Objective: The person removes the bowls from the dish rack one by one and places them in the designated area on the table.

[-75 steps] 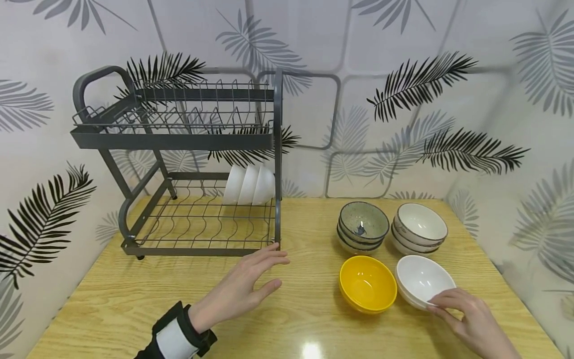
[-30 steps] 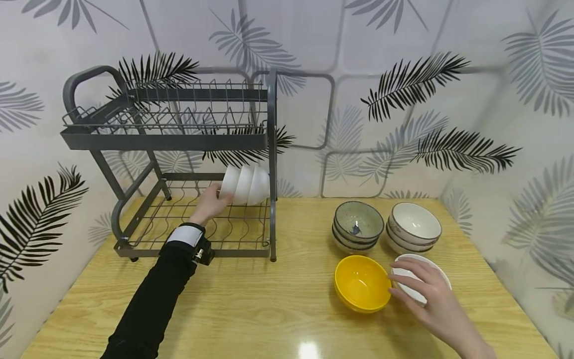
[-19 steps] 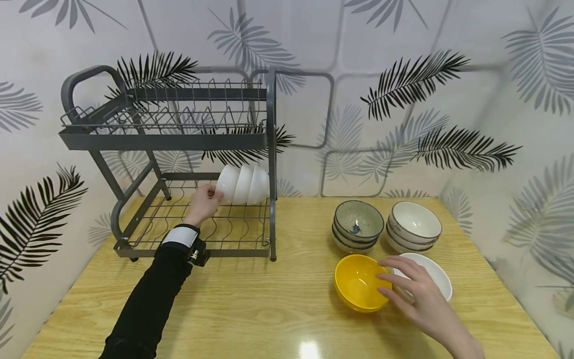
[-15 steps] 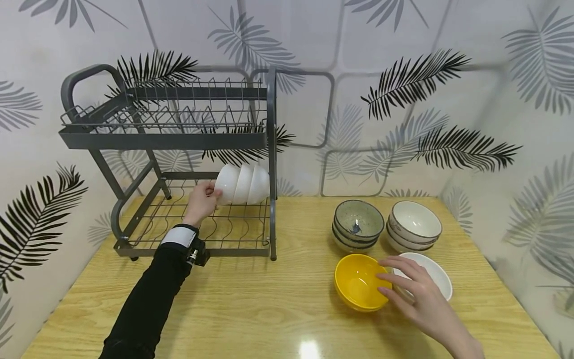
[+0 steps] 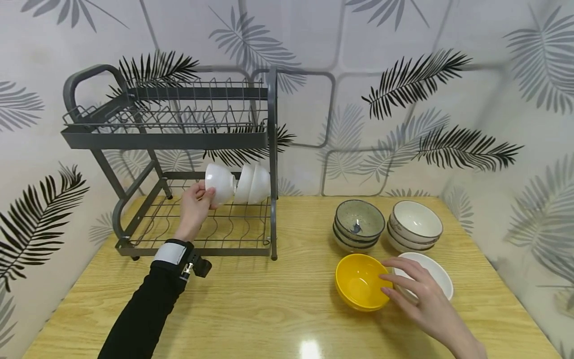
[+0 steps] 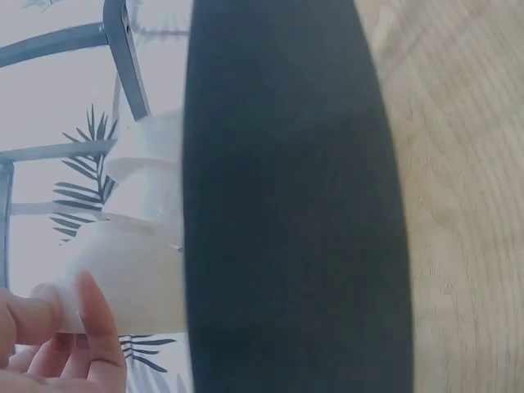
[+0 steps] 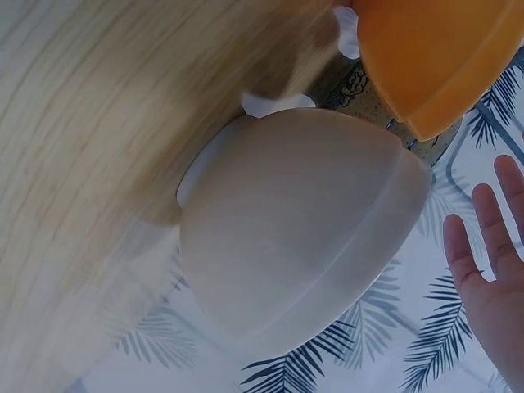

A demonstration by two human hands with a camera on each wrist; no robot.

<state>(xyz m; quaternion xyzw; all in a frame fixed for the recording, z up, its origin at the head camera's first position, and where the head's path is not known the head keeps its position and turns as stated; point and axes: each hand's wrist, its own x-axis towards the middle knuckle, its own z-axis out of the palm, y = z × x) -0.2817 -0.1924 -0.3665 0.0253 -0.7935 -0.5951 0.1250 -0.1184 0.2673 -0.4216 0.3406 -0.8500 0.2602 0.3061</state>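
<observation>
On the lower tier of the dark dish rack (image 5: 193, 252), my left hand (image 5: 193, 209) pinches the rim of a white bowl (image 5: 218, 183) tipped on its side. Two more white bowls (image 5: 257, 185) lean just right of it, with a gap between. The left wrist view shows the thumb and fingers (image 6: 100, 315) at this bowl's edge. My right hand (image 5: 421, 294) hovers with relaxed, parted fingers, fingertips right over the right rim of the yellow bowls (image 5: 356, 286). Its palm partly covers the stacked white bowls (image 5: 435, 273), which also show large in the right wrist view.
Behind the yellow bowls stands a stack of grey-green bowls (image 5: 358, 222); right of it, a stack of cream bowls with dark rims (image 5: 417, 222). The rack's upper tier (image 5: 170, 139) overhangs the left hand. A patterned wall backs the wooden table (image 5: 278, 304).
My left hand has reached into the rack, gripped the leftmost white bowl and drawn it left, away from the other two. The right hand has moved left from the white bowls to the yellow rim.
</observation>
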